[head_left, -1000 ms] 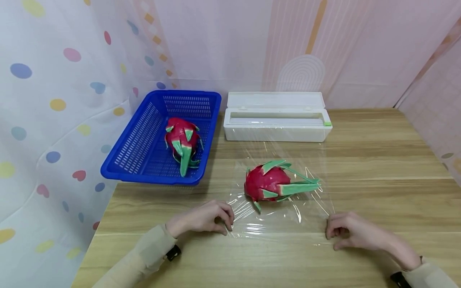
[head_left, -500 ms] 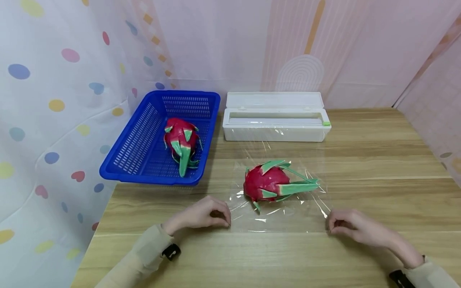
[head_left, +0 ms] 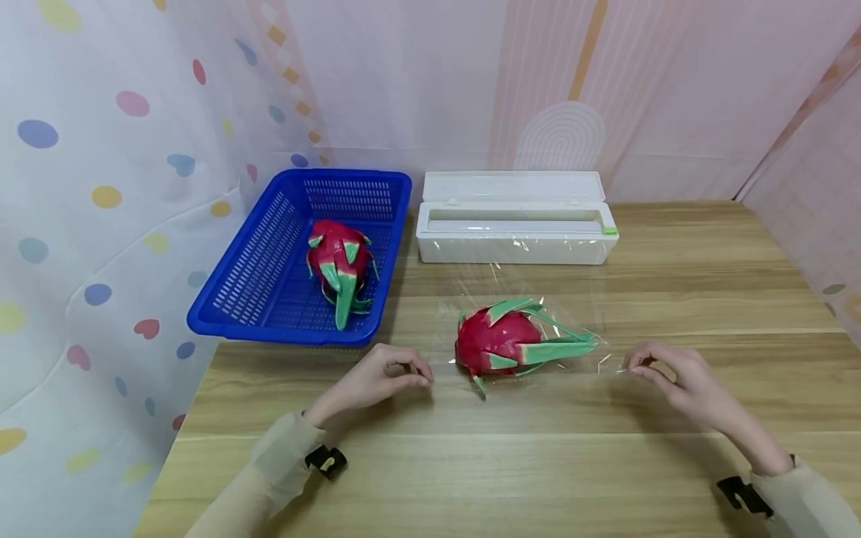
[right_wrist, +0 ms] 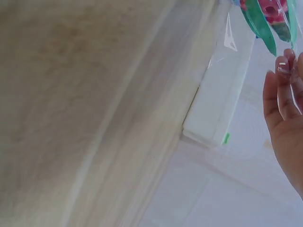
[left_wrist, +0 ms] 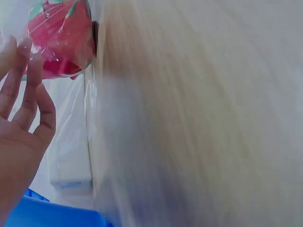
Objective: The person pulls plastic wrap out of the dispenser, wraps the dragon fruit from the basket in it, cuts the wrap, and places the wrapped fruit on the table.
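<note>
Dragon fruit (head_left: 501,341) on cling film (head_left: 538,299): our left hand (head_left: 377,377) and right hand (head_left: 673,373) flank it, each pinching a film corner.

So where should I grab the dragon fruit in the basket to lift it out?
Grip the dragon fruit round its plump red body, coming from above: the blue basket walls block the sides, and the green scales look thin and bendy.

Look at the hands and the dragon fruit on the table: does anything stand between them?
Only the clear film. Both the left hand and the right hand pinch its near edge, lifted beside the dragon fruit. Nothing else visible lies between.
</note>
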{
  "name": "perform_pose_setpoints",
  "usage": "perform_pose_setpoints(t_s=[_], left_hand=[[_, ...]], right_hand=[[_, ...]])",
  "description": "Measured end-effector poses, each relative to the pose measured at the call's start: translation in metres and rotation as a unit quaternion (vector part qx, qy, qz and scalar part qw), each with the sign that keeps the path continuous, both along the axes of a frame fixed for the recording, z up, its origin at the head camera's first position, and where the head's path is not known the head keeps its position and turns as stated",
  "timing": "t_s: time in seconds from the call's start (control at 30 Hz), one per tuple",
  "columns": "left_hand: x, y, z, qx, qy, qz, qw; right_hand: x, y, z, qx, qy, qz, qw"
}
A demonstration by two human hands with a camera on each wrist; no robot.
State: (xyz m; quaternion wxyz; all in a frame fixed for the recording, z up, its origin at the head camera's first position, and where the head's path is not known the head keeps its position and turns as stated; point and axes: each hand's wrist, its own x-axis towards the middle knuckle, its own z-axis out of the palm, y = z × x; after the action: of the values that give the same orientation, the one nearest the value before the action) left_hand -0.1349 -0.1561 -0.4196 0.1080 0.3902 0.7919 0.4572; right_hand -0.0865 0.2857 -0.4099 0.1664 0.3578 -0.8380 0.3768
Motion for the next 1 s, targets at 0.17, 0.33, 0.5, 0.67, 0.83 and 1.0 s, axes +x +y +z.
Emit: perform_pose_setpoints(t_s=[0.17,0.33,0.5,0.67,0.83,1.0], left_hand=[[-0.004,0.005,-0.001,0.022,-0.045,0.04,0.998],[-0.009,0.011,-0.002,0.01,-0.112,0.091,0.9895],[-0.014,0.02,-0.005,0.014,-0.121,0.132,0.9837],[-0.018,0.032,-0.009,0.039,-0.102,0.177,0.9782],[-0.022,0.044,-0.012,0.075,-0.091,0.217,0.9689],[-0.024,0.057,-0.014,0.09,-0.067,0.258,0.9596]], right_hand=[[-0.007,-0.005,0.004,0.004,-0.005,-0.031,1.0],[-0.012,-0.008,0.007,-0.002,-0.052,-0.078,0.996],[-0.018,-0.012,0.008,-0.023,-0.111,-0.126,0.985],[-0.025,-0.017,0.005,-0.057,-0.13,-0.161,0.977],[-0.031,-0.024,0.004,-0.063,-0.137,-0.191,0.97],[-0.037,-0.03,0.003,-0.052,-0.145,-0.22,0.963]])
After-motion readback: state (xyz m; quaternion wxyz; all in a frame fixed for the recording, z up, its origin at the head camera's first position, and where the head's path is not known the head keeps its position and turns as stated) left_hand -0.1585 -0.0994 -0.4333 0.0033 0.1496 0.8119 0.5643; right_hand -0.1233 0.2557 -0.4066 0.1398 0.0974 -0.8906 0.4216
